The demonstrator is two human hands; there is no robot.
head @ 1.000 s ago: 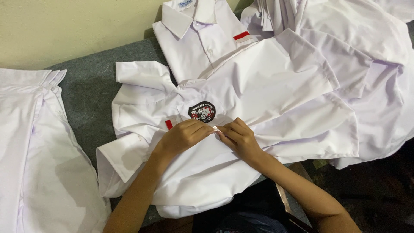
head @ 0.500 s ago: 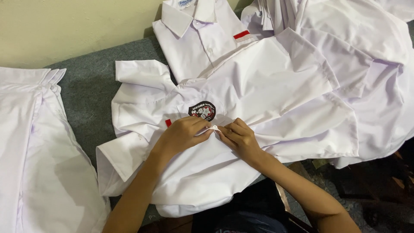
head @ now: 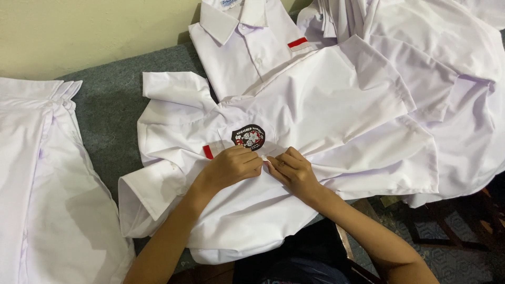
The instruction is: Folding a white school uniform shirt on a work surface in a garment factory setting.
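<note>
Your left hand [head: 231, 167] and right hand [head: 292, 171] meet knuckles-up, fingers curled narrow, pinching the white cotton short-sleeved shirt [head: 326, 115] beneath its dark round badge [head: 248, 137].

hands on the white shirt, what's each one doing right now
Left hand: closed, fingers curled, pinching the white shirt fabric just below the dark round badge.
Right hand: closed, pinching the same fabric fold, fingertips meeting the left hand's.

A short-sleeved shirt [head: 326, 121] lies across the middle of the frame on a carpeted surface [head: 110, 115], with a badge [head: 248, 138] on its chest just above the left hand [head: 231, 167] and right hand [head: 292, 172], which rest side by side on it. A folded shirt [head: 242, 47] lies behind it at upper centre, a heap of shirts [head: 452, 68] fills the upper right, and another garment [head: 42, 184] lies along the left edge.
</note>
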